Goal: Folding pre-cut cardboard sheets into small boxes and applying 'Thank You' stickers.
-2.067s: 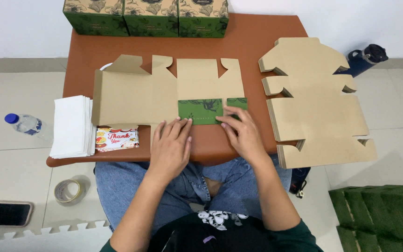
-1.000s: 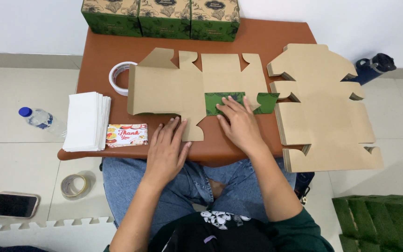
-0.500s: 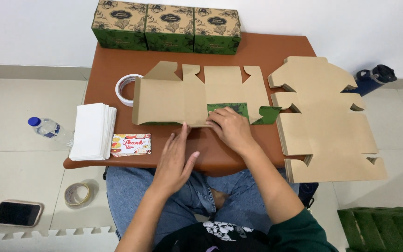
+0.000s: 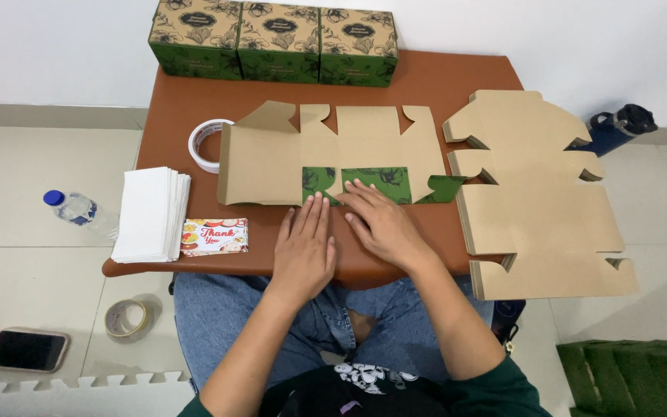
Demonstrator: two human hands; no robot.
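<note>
On the table (image 4: 194, 116), the flat carton (image 4: 272, 158) lies in front of the three boxes (image 4: 273, 40); my left hand (image 4: 304, 251) lies open and flat just below its near edge, holding nothing, and my right hand (image 4: 380, 224), fingers spread, presses its green flap (image 4: 384, 179); the hands sit side by side, the tape roll (image 4: 201, 147) left of the carton, the blanks stack (image 4: 538, 193) right of it

Bare brown table (image 4: 194, 116) is seen only in a band in the upper middle of the frame, between the row of three green boxes (image 4: 273, 40) and the flat cardboard blank (image 4: 333, 150). The left side is blocked by a tape roll (image 4: 204, 145), a white paper stack (image 4: 150, 214) and a small card (image 4: 214, 236). The right edge is covered by a pile of flat blanks (image 4: 538, 193). The near edge is occupied by the left hand (image 4: 304, 251) and right hand (image 4: 384, 224).
</note>
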